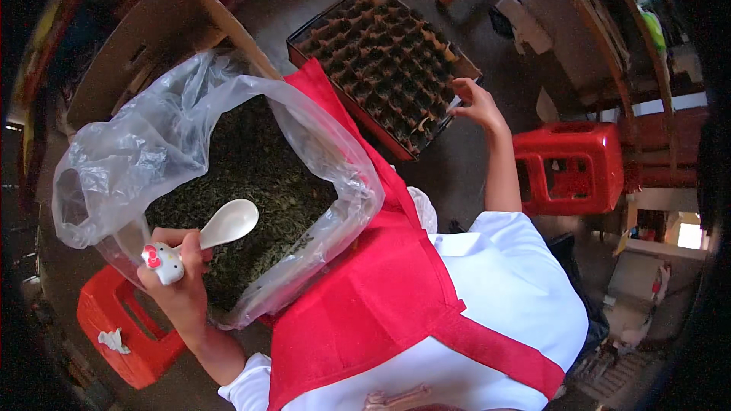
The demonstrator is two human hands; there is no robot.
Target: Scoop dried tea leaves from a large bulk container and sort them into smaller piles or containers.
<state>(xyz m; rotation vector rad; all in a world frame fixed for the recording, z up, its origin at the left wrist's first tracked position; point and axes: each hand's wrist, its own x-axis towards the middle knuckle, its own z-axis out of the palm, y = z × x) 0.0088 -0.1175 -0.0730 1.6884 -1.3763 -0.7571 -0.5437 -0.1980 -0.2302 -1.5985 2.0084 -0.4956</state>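
Note:
My left hand (183, 281) is closed round the handle of a white spoon (233, 222); a white cat-head figure with a red bow sits at the handle's end. The bowl of the spoon is over dark green dried leaves (266, 160), which look like loose tea. They lie in a large clear plastic bag (145, 152) with its mouth wide apart. My right hand (480, 103) is at the right edge of a dark tray (365, 118) filled with rows of small brown-edged cells. Its fingers are pinched, with something small and whitish at the tips that I cannot make out.
A cardboard box (152, 38) stands behind the bag. Red plastic stools stand at right (582, 164) and lower left (129, 327), the latter with a crumpled white scrap (114, 340) on it. Wooden legs and shelving (586, 23) rise at the upper right. My red apron (358, 297) borders the bag.

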